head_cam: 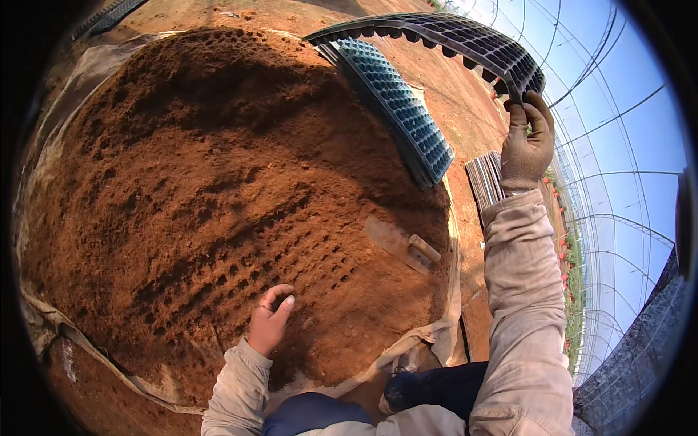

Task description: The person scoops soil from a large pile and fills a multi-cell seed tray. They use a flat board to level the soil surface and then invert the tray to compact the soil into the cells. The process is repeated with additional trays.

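In a brown glove, my right hand (528,139) pinches the near end of a black plastic seedling tray (463,34), raised and bent in an arc at the upper right. My bare left hand (271,319) is over the near part of a broad heap of reddish-brown soil (229,180), thumb and fingers curved apart with nothing between them. Rows of small round dents mark the soil beyond it. A plastering trowel (401,245) with a wooden handle lies flat on the soil, between my two hands.
A stack of blue-green seedling trays (401,109) lies at the heap's upper right edge. Beside my right forearm is another stack of thin trays (485,180). A pale cloth sheet (450,327) runs under the heap. Further trays (114,19) lie at the far left.
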Demonstrator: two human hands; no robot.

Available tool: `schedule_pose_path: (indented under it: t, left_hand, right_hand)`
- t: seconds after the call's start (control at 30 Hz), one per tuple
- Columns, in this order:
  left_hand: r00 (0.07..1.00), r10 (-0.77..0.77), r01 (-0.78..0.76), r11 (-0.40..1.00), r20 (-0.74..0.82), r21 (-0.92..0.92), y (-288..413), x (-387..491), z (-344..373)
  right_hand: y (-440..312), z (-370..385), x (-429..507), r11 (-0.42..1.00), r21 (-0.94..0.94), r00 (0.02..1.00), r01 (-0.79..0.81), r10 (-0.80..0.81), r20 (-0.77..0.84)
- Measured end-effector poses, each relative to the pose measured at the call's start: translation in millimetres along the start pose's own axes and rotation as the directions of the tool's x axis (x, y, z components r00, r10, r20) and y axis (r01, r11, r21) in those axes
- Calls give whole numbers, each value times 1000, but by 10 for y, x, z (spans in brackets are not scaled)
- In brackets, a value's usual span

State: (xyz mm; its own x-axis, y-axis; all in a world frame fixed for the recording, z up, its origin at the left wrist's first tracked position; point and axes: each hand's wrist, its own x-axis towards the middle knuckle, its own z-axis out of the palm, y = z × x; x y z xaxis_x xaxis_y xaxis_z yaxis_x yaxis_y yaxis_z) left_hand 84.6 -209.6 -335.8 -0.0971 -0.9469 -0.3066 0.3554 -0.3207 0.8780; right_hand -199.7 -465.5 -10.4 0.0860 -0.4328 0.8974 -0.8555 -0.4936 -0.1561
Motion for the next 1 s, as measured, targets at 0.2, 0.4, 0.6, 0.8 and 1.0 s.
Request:
schedule_pose_path:
  t: [0.2,0.4,0.6,0.8,1.0]
  left_hand:
    - [992,52,13,857,112,-515,448,496,228]
    - [956,-154,-59,733,-250,-677,60,479,-128]
    - [971,-114,-64,722,-209,-689,-269,374,-200]
    - [960,-220,50,745,-175,-665,-330,147,-122]
    - [962,-157,-15,788,-223,-616,-476,-115,-45]
  right_hand:
    - [-568,-764,-1474,941,94,669,324,-298,681]
    - [-605,-497,-2871,876,481,471,43,-442,763]
    - [-449,-492,-3178,835,551,453,2,-492,743]
    - [-265,-599,-3320,803,595,465,-23,-519,717]
    - [-260,-638,-3531,775,628,374,-70,-563,737]
